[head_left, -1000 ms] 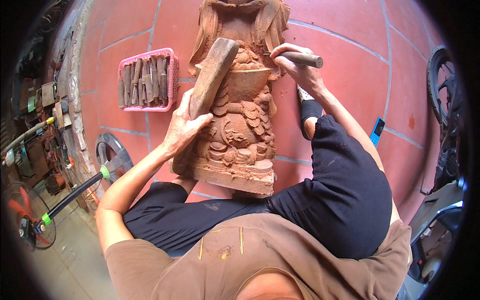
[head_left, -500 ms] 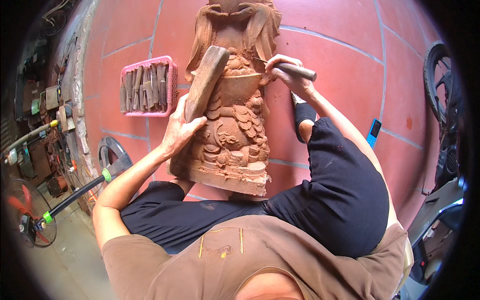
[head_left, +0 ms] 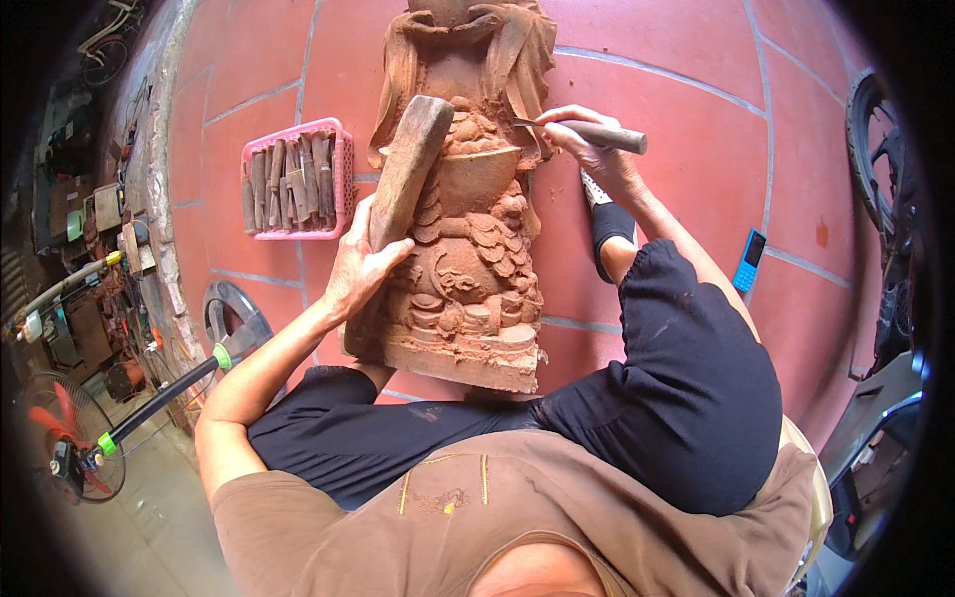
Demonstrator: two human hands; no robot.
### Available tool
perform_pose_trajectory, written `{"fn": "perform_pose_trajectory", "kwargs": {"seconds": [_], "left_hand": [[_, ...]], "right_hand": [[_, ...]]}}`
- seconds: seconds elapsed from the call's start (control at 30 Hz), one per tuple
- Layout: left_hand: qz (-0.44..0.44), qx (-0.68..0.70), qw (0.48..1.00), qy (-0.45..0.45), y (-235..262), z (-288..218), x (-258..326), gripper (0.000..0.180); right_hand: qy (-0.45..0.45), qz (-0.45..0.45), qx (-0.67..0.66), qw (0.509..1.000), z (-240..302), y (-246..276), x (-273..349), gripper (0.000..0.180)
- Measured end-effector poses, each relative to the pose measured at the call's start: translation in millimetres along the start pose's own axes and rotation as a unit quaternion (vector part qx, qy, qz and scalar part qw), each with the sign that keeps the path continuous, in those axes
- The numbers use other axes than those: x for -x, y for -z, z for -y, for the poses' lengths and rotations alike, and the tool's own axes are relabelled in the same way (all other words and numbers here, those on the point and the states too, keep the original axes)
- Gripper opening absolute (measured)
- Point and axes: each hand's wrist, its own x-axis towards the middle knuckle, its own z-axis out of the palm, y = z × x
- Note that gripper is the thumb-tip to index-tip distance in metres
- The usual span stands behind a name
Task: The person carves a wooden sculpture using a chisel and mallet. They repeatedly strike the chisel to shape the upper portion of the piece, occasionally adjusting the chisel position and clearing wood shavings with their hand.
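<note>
A reddish-brown carved wooden statue (head_left: pixel 463 269) lies between my legs, its base toward me, with coins, pots and robe folds cut in relief. My left hand (head_left: pixel 370 261) is closed around a thick wooden mallet (head_left: pixel 413 164), which slants over the statue's left side. In my right hand (head_left: pixel 597 151) is a carving chisel (head_left: pixel 619 137), gripped by its round wooden handle. Its thin metal blade points left, toward the statue's upper right side. Whether the tip touches the wood I cannot tell. Wood dust and shavings cling to the carving.
To the left, a pink plastic basket (head_left: pixel 343 184) holds several wooden-handled tools. A blue phone (head_left: pixel 749 261) lies on the red tiles by my right knee. A fan (head_left: pixel 70 438) stands at the lower left, and a wheel (head_left: pixel 870 149) is at the far right.
My right hand has shifted slightly right with the chisel, drawing the blade away from the statue's middle. The mallet stays in nearly the same place; the whole view has shifted a little.
</note>
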Motion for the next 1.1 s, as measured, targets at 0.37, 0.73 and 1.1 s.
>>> {"fn": "perform_pose_trajectory", "kwargs": {"seconds": [0.37,0.73,1.1], "left_hand": [[0.002,-0.009,1.0,-0.006,1.9,-0.9,-1.4,0.07],[-0.005,-0.036,0.999,-0.006,1.3,-0.8,-1.2,0.07],[0.001,0.005,1.0,-0.004,0.6,2.3,0.2,0.069]], "right_hand": [[-0.032,-0.009,0.07,0.997,2.3,-15.1,-34.1,0.015],[0.01,-0.009,-0.015,1.0,-2.1,-2.1,-18.1,0.019],[-0.04,0.02,0.035,0.998,4.8,-11.5,-29.8,0.014]]}}
